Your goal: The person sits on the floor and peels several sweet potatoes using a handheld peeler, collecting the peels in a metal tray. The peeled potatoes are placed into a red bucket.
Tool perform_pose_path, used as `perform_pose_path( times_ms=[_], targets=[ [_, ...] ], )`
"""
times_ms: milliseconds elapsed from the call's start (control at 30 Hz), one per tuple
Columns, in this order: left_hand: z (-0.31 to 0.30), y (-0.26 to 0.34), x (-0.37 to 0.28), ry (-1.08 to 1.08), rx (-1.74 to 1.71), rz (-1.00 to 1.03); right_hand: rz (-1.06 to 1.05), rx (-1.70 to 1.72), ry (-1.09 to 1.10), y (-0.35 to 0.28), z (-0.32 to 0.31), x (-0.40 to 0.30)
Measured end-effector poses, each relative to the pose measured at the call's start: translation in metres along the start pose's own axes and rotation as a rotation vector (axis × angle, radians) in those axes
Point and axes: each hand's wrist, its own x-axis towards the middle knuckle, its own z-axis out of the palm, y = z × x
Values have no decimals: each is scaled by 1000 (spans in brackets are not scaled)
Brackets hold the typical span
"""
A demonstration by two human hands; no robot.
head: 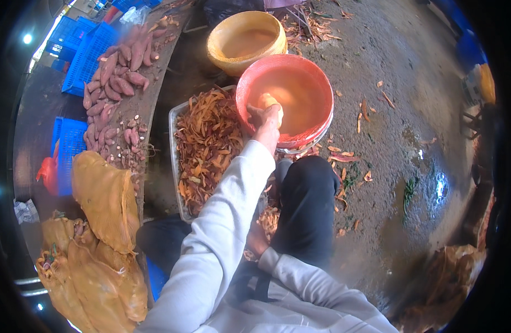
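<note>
My left hand [265, 120] reaches out over the near left part of a red plastic bucket [243, 89], its fingers around a peeled sweet potato [268, 101]. Cloudy orange water [307, 106] fills much of that bucket, and the far end of the sweet potato is at the water. Low between my knees is my right hand [257, 239], partly behind the left sleeve and the thigh; its fingers and anything in them are hidden. A grey-white tub [175, 166] heaped with orange and purple peelings [207, 145] stands left of the red bucket.
Behind the red bucket stands a yellow bucket [216, 50] of orange liquid. Unpeeled sweet potatoes [122, 83] lie piled along a board at the left, beside blue crates [91, 58] and yellow mesh sacks [105, 195]. Loose peels [363, 110] litter the wet ground to the right.
</note>
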Motion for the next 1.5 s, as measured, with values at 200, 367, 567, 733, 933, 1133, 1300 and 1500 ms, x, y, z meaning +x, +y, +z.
perform_pose_path(
  times_ms=[200,367,567,733,933,1133,1300,1500],
  targets=[
    [-30,59,-117,-396,-132,-13,12,-233,-23,44,-8,25],
    [-115,64,-182,-594,-247,74,130,-117,-32,31,-8,19],
    [-243,38,-191,-570,-241,86,320,292,-35,45,-1,18],
    [-331,50,-195,-349,-246,132,-151,-163,-137,9,0,-2],
    [-405,58,-167,-149,-274,206,38,-102,-150,17,2,-1],
    [-459,82,-99,25,-144,240,137,-95,-119,-3,17,2],
    [-507,95,-1,122,-23,250,228,39,-119,8,17,14],
    [-532,134,117,295,186,251,353,-3,-40,-8,42,25]
  ],
)
